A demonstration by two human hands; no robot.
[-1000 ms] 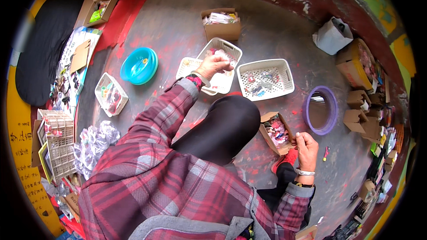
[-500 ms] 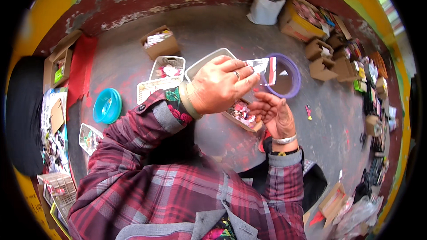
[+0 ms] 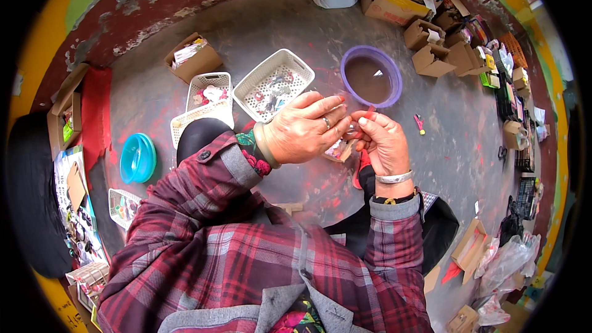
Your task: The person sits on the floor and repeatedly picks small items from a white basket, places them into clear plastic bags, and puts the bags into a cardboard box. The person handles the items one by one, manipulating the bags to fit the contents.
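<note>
The small thing pinched between the left hand (image 3: 305, 128) and the right hand (image 3: 383, 142) was mostly covered by the fingers; only a red tip showed above them, and its kind could not be told. The left hand also hid most of the small cardboard box (image 3: 339, 150) beneath it, so the contents read only as a pinkish blur. Items in the 3 white baskets (image 3: 274, 83) were too small to identify. The purple basin (image 3: 372, 77) held brown liquid, with a tiny pale speck that stayed unclear. The boxes (image 3: 431, 58) at the right rim bent and blurred, their goods indistinct.
</note>
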